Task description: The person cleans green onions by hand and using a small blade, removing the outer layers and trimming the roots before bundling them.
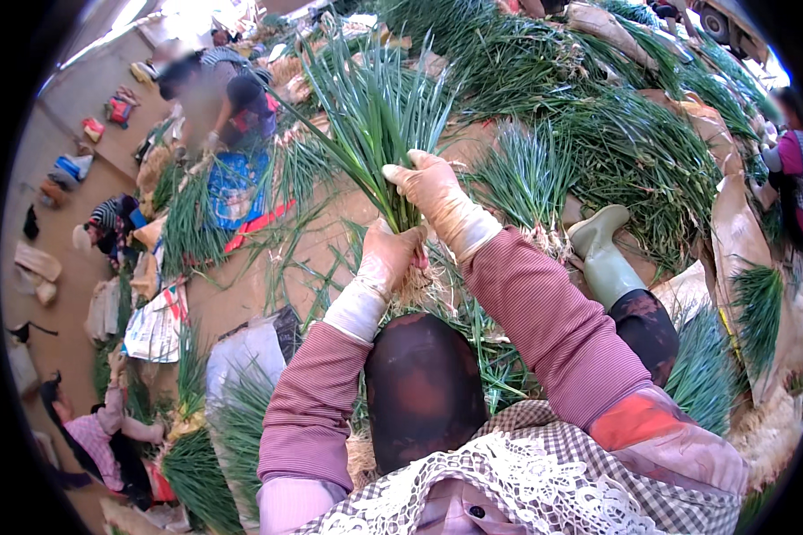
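Just beyond the dark-covered, rounded knee [425, 392], a bunch of long green leafy stalks [375, 138] with pale stringy roots [422, 292] is held between a pale-gloved left hand [387, 254], fingers wrapped round the lower stems, and a pale-gloved right hand [439, 194], fingers pressing them higher up. I'd judge this bunch gathered, though I see no tie; the broad, loose dark-green heap [633, 152] beyond seems yet to be handled.
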`<state>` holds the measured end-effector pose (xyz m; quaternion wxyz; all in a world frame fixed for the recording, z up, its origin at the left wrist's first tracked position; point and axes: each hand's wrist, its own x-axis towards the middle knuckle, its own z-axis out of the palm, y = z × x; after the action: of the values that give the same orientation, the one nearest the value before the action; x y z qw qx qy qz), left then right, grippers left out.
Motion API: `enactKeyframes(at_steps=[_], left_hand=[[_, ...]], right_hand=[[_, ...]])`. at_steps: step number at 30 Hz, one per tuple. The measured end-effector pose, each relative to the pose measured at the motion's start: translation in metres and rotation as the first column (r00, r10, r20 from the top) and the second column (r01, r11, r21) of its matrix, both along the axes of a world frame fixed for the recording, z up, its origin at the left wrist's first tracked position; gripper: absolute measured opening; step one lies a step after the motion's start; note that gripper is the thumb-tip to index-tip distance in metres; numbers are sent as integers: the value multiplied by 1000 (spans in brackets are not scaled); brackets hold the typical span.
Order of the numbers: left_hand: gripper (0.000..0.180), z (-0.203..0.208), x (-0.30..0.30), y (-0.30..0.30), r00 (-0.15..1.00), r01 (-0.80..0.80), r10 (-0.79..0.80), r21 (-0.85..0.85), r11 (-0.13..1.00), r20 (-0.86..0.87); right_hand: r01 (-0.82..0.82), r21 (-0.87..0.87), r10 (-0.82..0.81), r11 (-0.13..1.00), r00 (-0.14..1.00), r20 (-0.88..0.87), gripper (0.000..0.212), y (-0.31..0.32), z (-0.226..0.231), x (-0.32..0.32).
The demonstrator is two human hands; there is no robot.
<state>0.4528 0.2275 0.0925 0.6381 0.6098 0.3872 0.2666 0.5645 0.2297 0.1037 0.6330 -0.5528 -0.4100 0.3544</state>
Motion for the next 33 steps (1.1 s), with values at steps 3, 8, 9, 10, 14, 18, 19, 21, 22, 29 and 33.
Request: enactKeyframes(at_steps=[3,8,9,10,14,18,19,21,22,29,33], left_hand=[[10,15,-5,-1,997,41,-39,-24,999,72],[9,34,3,5,976,185,-177,-63,981,124],[9,32,1,6,977,179,-168,-82,980,130],[8,28,0,7,978,175,-160,-102,979,136],[11,23,7,-19,987,82,-55,-182,980,150],[15,-10,-4,-30,988,79,-54,-177,981,141],[17,-15,0,-41,990,70,-46,-182,981,136],[16,-21,-5,-63,994,-25,49,-230,973,102],[15,-25,-1,-72,991,-44,77,-272,961,108],[11,-64,-5,-98,990,-37,55,-137,990,127],[11,-82,-3,-104,990,-80,92,-106,991,106]], right_hand=[[-76,176,131,981,935,-328,15,-30,16,-2],[-90,533,461,841,636,-619,8,-81,-10,43],[-18,510,411,860,616,-672,9,-92,-18,54],[55,481,359,875,592,-721,10,-104,-29,65],[-4,-636,543,772,523,657,35,-132,-112,93],[-64,-264,196,963,835,514,26,-141,-58,55],[-28,-3,25,1000,832,554,22,-131,-47,51],[12,16,-19,1000,803,596,21,-117,-17,26],[46,26,-52,999,774,631,21,-113,-8,21],[235,-232,27,944,648,762,24,-121,-25,1],[201,-314,46,928,774,632,25,-117,-34,8]])
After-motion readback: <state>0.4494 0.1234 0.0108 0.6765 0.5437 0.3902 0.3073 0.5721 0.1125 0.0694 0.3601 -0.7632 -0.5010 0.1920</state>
